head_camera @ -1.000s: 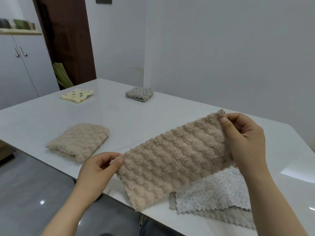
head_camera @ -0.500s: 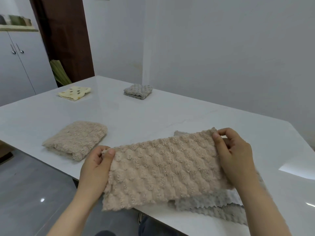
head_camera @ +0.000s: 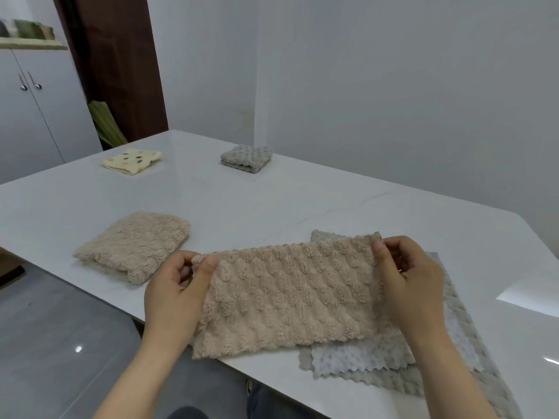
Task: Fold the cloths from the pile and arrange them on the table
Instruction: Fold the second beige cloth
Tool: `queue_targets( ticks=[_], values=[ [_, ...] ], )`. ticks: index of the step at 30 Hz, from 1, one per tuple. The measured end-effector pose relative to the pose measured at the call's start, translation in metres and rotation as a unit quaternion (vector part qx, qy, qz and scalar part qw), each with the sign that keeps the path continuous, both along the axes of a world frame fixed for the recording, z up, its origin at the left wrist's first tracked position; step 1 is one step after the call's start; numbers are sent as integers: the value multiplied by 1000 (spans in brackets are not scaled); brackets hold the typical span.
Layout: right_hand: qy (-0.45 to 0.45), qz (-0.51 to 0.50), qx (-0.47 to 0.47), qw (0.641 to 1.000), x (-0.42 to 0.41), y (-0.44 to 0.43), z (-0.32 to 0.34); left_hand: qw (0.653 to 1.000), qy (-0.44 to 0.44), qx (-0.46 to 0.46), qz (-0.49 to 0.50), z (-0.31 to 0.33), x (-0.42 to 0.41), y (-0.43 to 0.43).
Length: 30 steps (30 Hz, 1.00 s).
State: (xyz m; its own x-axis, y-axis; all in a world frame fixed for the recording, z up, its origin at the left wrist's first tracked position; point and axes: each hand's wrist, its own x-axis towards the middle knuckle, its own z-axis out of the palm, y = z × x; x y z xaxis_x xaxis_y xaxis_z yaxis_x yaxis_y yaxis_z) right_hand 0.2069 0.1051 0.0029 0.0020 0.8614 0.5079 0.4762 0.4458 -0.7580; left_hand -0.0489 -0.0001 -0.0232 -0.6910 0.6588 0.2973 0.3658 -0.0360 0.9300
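A beige bobbled cloth [head_camera: 290,294], folded into a long strip, is stretched between my hands at the near edge of the white table [head_camera: 272,201]. My left hand [head_camera: 174,293] pinches its left top corner and my right hand [head_camera: 406,282] pinches its right top corner. The strip's lower edge lies on the pile beneath: a pale spotted cloth [head_camera: 360,356] on top of a grey cloth [head_camera: 453,303], both flat. Three folded cloths lie apart on the table: a beige one [head_camera: 134,244] at the left, a yellow spotted one [head_camera: 131,161] and a grey one [head_camera: 246,158] at the far side.
The table's near edge runs diagonally under my left hand, with grey floor [head_camera: 60,343] beyond it. A white cabinet [head_camera: 33,110] and a dark door [head_camera: 115,65] stand at the far left. White walls close the back and right.
My hands have lowered the beige strip from the air toward the table and drawn it level, so it now lies over the pile. Both pinches are kept.
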Motion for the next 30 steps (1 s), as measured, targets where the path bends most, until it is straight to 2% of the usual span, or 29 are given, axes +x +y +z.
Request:
queue_targets(
  ticks=[5, 13, 19, 30],
  values=[
    [64, 27, 14, 998, -12, -18, 17, 999, -17, 29, -30, 17, 16, -5],
    [122, 89, -41, 988, -34, -56, 24, 983, -114, 57, -131, 35, 44, -11],
    [131, 169, -129, 968, -44, -68, 36, 975, -144, 52, -159, 39, 54, -12],
    [131, 244, -153, 949, -50, -77, 39, 967, -180, 48, -175, 45, 64, -18]
  ],
)
